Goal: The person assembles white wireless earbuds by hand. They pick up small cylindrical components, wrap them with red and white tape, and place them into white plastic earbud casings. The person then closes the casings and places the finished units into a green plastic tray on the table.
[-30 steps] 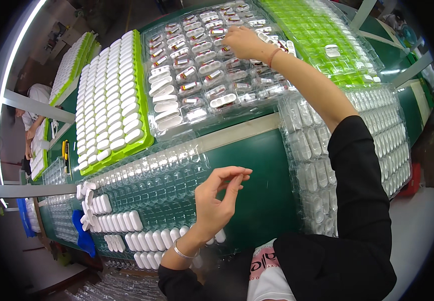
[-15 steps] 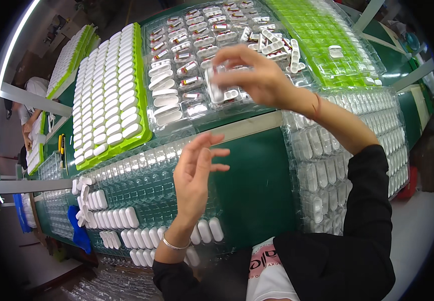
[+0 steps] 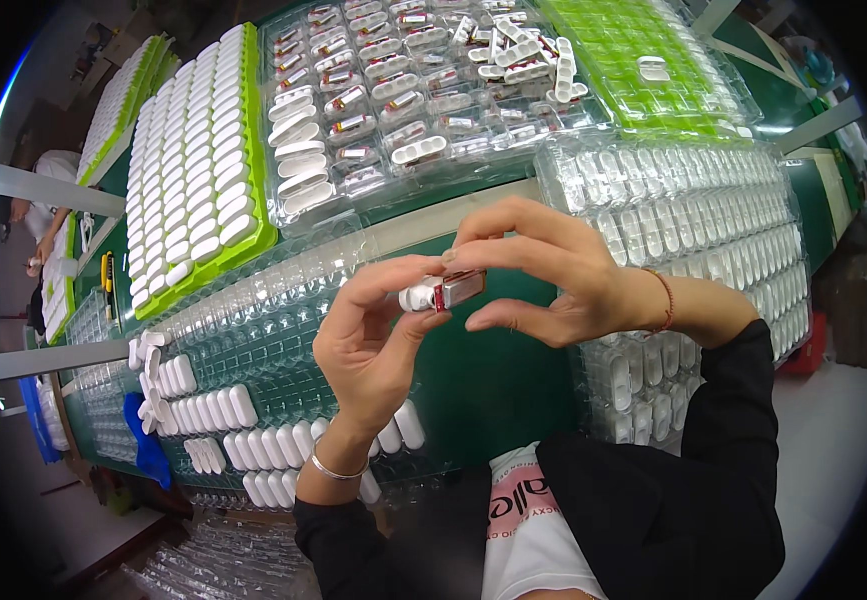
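Drew right hand [image 3: 568, 285] back from clear tray [image 3: 458, 163], loosely open beside red-and-white piece [image 3: 440, 296] pinched in left hand [image 3: 358, 345]. Shows lettered shirt [image 3: 533, 520] and bare tabletop [image 3: 498, 385] below hands.

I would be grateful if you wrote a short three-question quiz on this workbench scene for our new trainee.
1. What colour is the large tray at upper left that holds rows of white cases?
a) red
b) lime green
c) black

2. True or false: the blue object appears lower in the picture than that large tray.

3. Which hand pinches the small white-and-red part between thumb and finger?

Key:
1. b
2. True
3. The left hand
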The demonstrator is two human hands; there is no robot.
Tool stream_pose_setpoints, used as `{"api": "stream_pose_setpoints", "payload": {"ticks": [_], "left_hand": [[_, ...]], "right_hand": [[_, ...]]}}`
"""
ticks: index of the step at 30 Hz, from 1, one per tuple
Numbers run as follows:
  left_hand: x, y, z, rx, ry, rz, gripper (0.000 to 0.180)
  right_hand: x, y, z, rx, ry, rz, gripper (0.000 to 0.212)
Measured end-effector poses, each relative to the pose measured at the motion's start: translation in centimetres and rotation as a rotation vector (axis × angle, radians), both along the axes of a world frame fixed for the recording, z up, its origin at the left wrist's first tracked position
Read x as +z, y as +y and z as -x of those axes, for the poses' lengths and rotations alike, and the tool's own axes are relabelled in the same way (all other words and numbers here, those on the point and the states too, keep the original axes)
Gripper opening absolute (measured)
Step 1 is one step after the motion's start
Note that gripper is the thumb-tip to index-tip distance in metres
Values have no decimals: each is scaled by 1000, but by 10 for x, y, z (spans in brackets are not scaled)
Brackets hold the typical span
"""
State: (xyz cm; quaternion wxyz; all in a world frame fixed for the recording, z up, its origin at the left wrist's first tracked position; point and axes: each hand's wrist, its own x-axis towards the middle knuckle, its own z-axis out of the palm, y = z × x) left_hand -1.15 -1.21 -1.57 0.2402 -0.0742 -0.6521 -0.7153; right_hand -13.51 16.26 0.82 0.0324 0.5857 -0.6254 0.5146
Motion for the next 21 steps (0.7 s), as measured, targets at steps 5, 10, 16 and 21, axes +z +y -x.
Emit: {"api": "stream_pose_setpoints", "payload": {"ticks": [5, 10, 16, 21], "left_hand": [[7, 1, -4, 8, -39, 82, 35], [14, -14, -6, -6, -70, 342, 34], [10, -4, -10, 19, -82, 280, 36], [-1, 11, -9, 78, -51, 175, 36]], "right_hand": [[7, 3, -7, 4, 36, -39, 46], [5, 1, -6, 130, -310, -98, 30], [3, -3, -10, 107, -308, -114, 26], [3, -5, -13, 25, -229, -121, 25]]}}
